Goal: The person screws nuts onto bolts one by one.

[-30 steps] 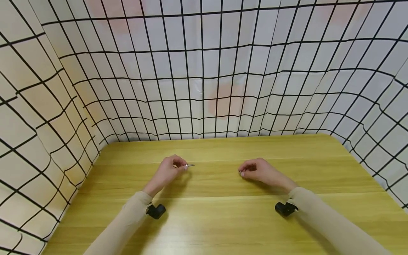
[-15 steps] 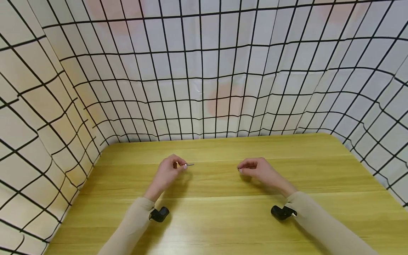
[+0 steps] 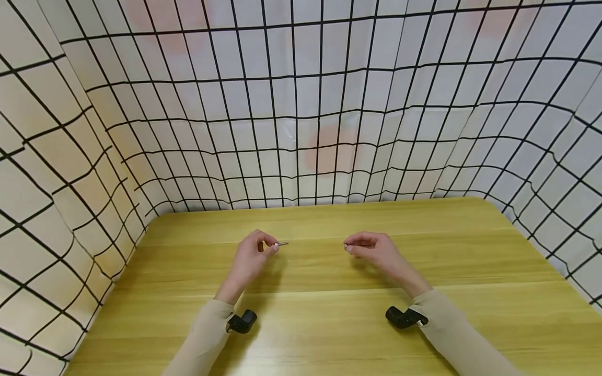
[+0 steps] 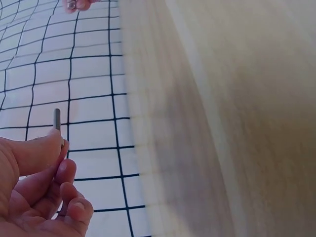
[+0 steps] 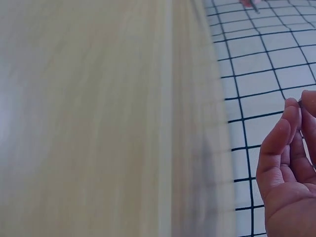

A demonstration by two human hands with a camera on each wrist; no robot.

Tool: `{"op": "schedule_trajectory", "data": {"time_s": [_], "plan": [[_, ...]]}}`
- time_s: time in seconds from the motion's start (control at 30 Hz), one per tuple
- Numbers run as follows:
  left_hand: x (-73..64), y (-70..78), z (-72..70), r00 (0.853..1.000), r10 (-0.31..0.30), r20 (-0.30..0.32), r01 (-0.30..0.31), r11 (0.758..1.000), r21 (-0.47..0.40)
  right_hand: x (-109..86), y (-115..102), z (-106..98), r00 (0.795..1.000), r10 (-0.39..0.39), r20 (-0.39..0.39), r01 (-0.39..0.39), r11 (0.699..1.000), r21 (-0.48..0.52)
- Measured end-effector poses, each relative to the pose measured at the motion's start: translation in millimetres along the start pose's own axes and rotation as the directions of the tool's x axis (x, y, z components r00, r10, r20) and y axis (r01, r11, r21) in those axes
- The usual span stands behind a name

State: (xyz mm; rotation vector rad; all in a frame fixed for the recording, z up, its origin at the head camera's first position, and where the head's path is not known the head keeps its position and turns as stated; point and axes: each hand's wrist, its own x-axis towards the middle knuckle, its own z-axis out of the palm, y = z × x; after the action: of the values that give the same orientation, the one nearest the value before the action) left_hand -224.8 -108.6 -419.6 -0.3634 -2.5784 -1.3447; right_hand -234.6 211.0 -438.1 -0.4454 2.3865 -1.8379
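My left hand [image 3: 251,254] pinches a thin metal bolt [image 3: 283,243] between thumb and forefinger. Its threaded shank [image 4: 57,118] points toward my right hand, while its other end is hidden by the fingertips. On the other side, thumb and forefinger of my right hand [image 3: 376,248] grip a small silver nut [image 4: 72,5], mostly covered by the fingers. In the right wrist view just a dark sliver shows between those fingertips [image 5: 291,102]. Both hands are raised over the wooden table [image 3: 320,313], facing each other with a gap between bolt and nut.
A white sheet with a black grid [image 3: 310,130] hangs behind the table and along both sides. Black wrist cameras sit at the left cuff [image 3: 242,321] and the right cuff [image 3: 405,317]. Shadows of both arms fall on the tabletop.
My right hand has moved a little left and slightly up with the nut, narrowing the gap. The left hand keeps the bolt almost in place, while its forearm has swung a little to the right.
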Motion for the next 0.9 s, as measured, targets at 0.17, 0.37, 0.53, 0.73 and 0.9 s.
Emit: {"op": "schedule_trajectory", "data": {"time_s": [0.17,0.37,0.53,0.73,0.9], "plan": [[0.3,4.5,0.7,1.0,0.01,-0.017,-0.01,1.0,-0.005,-3.7,-5.6,6.9,0.998,-0.026,-0.057,0.028,0.999,0.026],[0.8,11.9,-1.8,0.999,0.027,-0.048,-0.028,0.999,-0.02,-5.1,-9.4,13.2,0.991,-0.037,-0.126,0.045,0.997,0.062],[1.6,15.0,-2.7,0.997,0.043,-0.068,-0.045,0.999,-0.026,-7.1,-13.5,19.7,0.984,-0.027,-0.177,0.046,0.993,0.106],[2.7,17.8,-2.5,0.996,0.049,-0.07,-0.051,0.998,-0.034,-8.9,-19.5,28.9,0.976,-0.034,-0.213,0.069,0.985,0.16],[2.4,20.8,-3.0,0.996,0.049,-0.08,-0.052,0.998,-0.038,-7.3,-23.8,35.3,0.975,-0.054,-0.217,0.097,0.976,0.194]]}}
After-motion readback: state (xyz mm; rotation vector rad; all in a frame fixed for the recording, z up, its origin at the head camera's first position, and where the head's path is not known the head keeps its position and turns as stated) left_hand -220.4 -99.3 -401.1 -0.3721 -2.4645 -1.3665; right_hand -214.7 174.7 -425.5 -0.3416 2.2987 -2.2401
